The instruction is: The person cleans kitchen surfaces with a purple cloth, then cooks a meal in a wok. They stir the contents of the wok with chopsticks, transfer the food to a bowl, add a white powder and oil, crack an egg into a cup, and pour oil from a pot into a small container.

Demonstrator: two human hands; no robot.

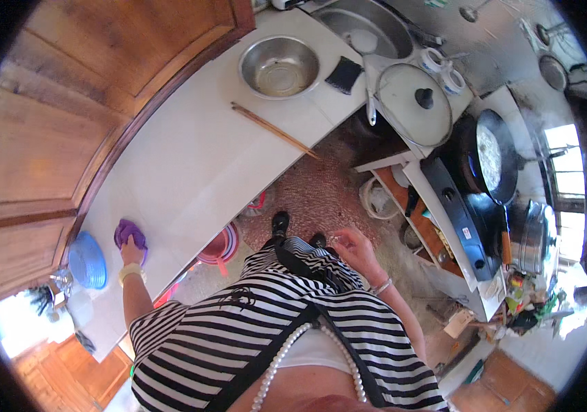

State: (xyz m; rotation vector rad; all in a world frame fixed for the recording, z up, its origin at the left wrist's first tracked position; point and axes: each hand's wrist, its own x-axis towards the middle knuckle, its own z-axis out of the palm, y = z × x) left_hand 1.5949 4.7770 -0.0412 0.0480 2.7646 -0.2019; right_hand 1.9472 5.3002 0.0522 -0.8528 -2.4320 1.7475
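My left hand [132, 251] presses a purple cloth [129, 235] onto the white countertop [169, 154], beside a blue plastic basin [87, 260]. My right hand [353, 252] hangs over the floor in front of my body, fingers loosely curled, with nothing seen in it. Farther along the counter lie wooden chopsticks [272, 129], their tips past the edge. A stainless steel bowl [279, 67] stands behind them, with a black cloth or pad [345, 75] to its right.
At the right, a wok [497, 157] with steaming contents sits on a gas stove [461, 221], near a steel pot [533, 239]. A glass lid [414, 105] and a ladle [370, 100] lie by the sink [365, 23]. Red basins [218, 244] stand below the counter.
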